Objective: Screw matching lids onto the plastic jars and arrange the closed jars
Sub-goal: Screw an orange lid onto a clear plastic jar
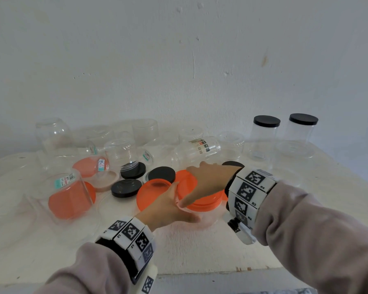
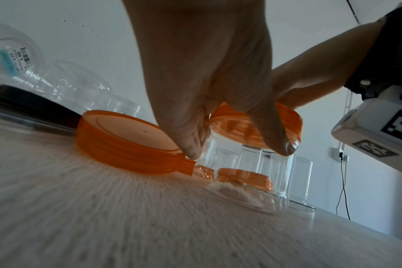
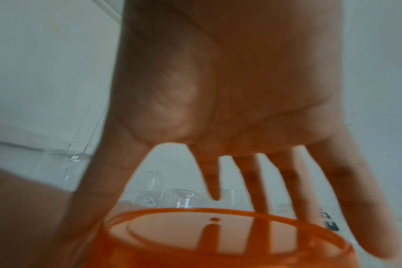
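Head view showed my left hand (image 1: 170,206) gripping the clear jar (image 2: 259,174) by its side while my right hand (image 1: 206,181) lay spread over the orange lid (image 1: 200,200) on its mouth, thumb and fingers round the rim. To do it well, I judged, I needed the lid level before turning; a spare orange lid (image 1: 152,193) lay just left.
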